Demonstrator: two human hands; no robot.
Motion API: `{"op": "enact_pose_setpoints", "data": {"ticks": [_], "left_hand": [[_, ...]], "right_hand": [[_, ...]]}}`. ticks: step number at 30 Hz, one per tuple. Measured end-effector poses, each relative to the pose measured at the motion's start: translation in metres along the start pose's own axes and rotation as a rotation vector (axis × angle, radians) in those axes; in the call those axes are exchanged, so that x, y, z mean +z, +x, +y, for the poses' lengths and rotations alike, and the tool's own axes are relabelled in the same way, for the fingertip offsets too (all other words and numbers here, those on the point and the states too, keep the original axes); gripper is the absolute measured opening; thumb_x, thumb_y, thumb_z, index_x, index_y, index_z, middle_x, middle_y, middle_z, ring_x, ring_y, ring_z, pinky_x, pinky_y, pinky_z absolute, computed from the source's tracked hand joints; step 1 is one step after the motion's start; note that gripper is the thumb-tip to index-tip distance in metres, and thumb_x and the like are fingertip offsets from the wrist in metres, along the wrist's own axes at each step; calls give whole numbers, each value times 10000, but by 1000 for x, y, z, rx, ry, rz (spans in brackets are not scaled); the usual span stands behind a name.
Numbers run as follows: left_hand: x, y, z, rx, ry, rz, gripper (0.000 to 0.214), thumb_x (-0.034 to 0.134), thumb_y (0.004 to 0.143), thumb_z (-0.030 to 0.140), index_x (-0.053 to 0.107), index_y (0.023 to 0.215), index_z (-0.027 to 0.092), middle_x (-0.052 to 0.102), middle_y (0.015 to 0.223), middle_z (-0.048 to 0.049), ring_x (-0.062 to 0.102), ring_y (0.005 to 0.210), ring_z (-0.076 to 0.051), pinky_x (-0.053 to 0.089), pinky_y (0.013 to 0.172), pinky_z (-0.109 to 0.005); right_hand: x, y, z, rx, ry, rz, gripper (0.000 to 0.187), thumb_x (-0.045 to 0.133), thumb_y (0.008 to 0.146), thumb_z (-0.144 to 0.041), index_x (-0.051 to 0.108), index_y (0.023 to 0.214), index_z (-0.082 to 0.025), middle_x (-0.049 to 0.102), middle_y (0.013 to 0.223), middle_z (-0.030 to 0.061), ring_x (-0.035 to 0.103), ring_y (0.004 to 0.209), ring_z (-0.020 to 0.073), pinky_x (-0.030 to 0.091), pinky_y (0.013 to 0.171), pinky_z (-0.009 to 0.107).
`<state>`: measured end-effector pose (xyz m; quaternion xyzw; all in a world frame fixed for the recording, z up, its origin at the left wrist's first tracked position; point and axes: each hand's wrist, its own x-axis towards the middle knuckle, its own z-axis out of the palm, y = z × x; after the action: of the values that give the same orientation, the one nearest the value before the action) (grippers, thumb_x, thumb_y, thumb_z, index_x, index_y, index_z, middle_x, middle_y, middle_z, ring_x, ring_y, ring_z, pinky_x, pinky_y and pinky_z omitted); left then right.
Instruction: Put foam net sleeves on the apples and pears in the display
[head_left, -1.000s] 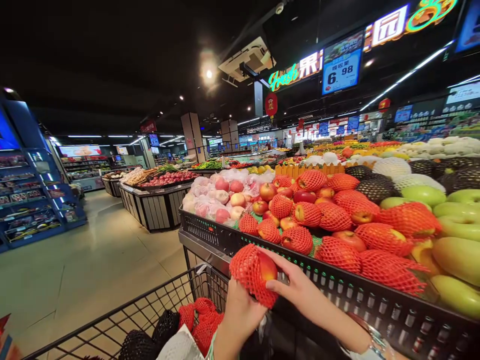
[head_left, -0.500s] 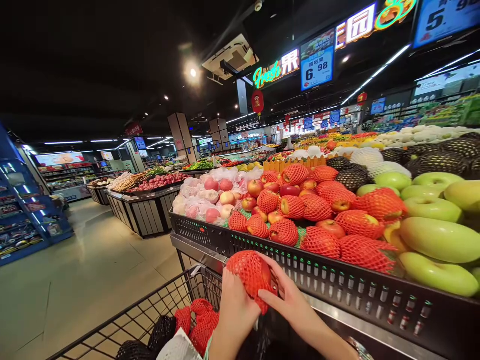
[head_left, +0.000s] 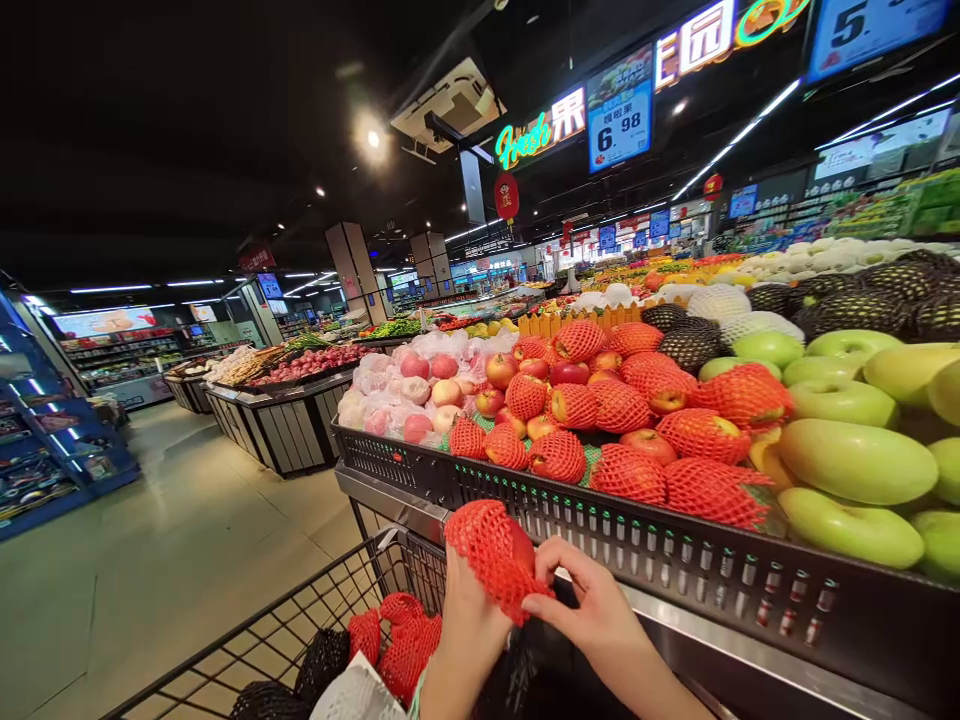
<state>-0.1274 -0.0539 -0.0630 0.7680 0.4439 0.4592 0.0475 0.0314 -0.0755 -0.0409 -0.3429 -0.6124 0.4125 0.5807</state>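
An apple in a red foam net (head_left: pixel 491 555) is held up in front of the fruit display, above the right side of the cart. My left hand (head_left: pixel 472 615) grips it from below and the left, its fingers mostly hidden behind the fruit. At the net's lower right end, my right hand (head_left: pixel 581 595) pinches the edge of the red mesh between thumb and fingers. Red skin shows where the net is drawn aside. Below to the left, several red-netted fruits (head_left: pixel 405 640) and black-netted fruits (head_left: pixel 322 665) lie in the cart.
The black wire shopping cart (head_left: pixel 247 625) stands against the display's metal ledge. Behind a black slotted rail (head_left: pixel 675 550) are red-netted apples (head_left: pixel 622 470), pink-wrapped fruit (head_left: pixel 416 390) and green fruit (head_left: pixel 859 465). A vegetable stand (head_left: pixel 277 420) is across the aisle at left.
My right hand has drawn back from around the apple to the net's edge, its fingers now curled in a pinch. The view has shifted slightly.
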Motion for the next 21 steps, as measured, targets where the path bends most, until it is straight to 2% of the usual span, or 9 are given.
{"op": "enact_pose_setpoints", "data": {"ticks": [2, 5, 9, 14, 16, 19, 21], "left_hand": [[4, -3, -5, 32, 55, 37, 359, 578, 856, 443, 697, 1045, 162, 672, 1046, -174, 619, 1010, -341, 513, 892, -556], [10, -6, -9, 75, 102, 72, 390, 556, 865, 462, 690, 1043, 142, 685, 997, -191, 649, 947, -340, 549, 831, -544], [7, 1, 1, 119, 54, 70, 358, 632, 822, 444, 654, 1043, 163, 709, 935, -141, 689, 878, -299, 580, 806, -483], [1, 7, 11, 245, -16, 215, 537, 758, 725, 386, 545, 1173, 182, 702, 1007, -105, 706, 884, -264, 603, 743, -387], [2, 4, 9, 220, -16, 228, 555, 775, 705, 362, 543, 1175, 178, 692, 1017, -107, 702, 895, -265, 600, 749, -391], [8, -2, 1, 118, -42, 227, 447, 743, 732, 322, 586, 1115, 155, 689, 1003, -120, 696, 899, -269, 589, 780, -418], [12, -6, -3, 71, -81, 234, 375, 702, 765, 304, 617, 1091, 139, 699, 1012, -136, 693, 921, -275, 578, 815, -436]], "right_hand": [[-3, -5, -2, -49, -37, -24, 215, 704, 750, -233, 515, 653, -205, 543, 747, -11, 524, 741, 151, 414, 695, 246], [-4, -14, -1, -148, 8, 49, 214, 649, 825, -203, 487, 686, -222, 598, 799, -12, 566, 808, 141, 440, 761, 229], [-4, -17, 1, -220, 116, 112, 180, 638, 856, -192, 504, 748, -243, 648, 849, -21, 616, 830, 114, 484, 763, 184], [-10, -10, -1, -315, 203, 252, 137, 650, 859, -171, 586, 797, -276, 603, 854, -36, 600, 839, 71, 487, 783, 109], [-13, -12, 0, -307, 160, 196, 146, 657, 855, -164, 627, 877, -305, 608, 943, -26, 600, 933, 74, 483, 851, 114], [-15, -17, 3, -274, 48, 55, 254, 658, 852, -164, 649, 1031, -344, 584, 1145, 4, 564, 1114, 109, 464, 960, 167], [-14, -19, 5, -245, 52, 56, 254, 637, 867, -177, 646, 1055, -348, 560, 1190, 9, 582, 1075, 114, 490, 927, 179]]}}
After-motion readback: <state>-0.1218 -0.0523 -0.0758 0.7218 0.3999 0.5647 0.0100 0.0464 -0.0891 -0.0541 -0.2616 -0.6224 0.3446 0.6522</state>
